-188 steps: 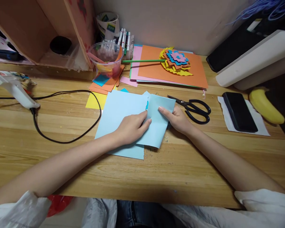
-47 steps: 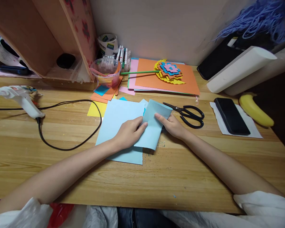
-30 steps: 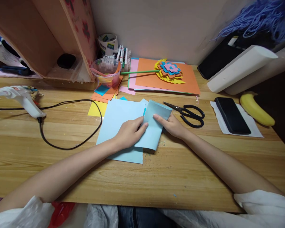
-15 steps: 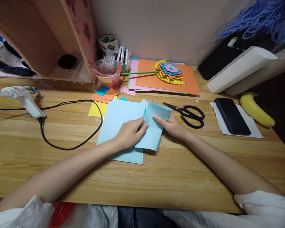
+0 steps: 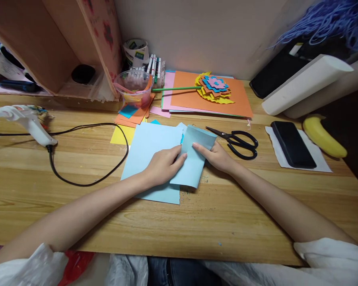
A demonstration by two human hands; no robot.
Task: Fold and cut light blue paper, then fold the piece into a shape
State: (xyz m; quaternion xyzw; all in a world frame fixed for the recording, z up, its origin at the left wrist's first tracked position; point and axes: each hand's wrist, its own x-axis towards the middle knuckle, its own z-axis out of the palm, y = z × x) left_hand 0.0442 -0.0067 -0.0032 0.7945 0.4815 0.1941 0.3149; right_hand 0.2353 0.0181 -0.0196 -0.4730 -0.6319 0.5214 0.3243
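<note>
A folded piece of light blue paper (image 5: 188,167) is held between my two hands, tilted and slightly raised off the table. My left hand (image 5: 164,165) pinches its left edge, thumb on top and fingers behind. On the right edge my right hand (image 5: 216,155) grips the same piece with its thumb on the front; its other fingers are hidden behind the paper. Beneath my left hand lies a larger light blue sheet (image 5: 143,147) flat on the table. Black-handled scissors (image 5: 237,141) rest just beyond my right hand, blades pointing left.
At the left are a white glue gun (image 5: 32,125) and its looping cable. Behind stand a plastic cup (image 5: 134,89), markers (image 5: 154,67) and a paper flower (image 5: 215,87) on coloured sheets (image 5: 181,99). To the right lie a phone (image 5: 292,143), a banana (image 5: 325,135) and a paper roll (image 5: 307,85).
The whole view has shifted very slightly. Both hands keep the same hold on the folded paper, with no other visible movement.
</note>
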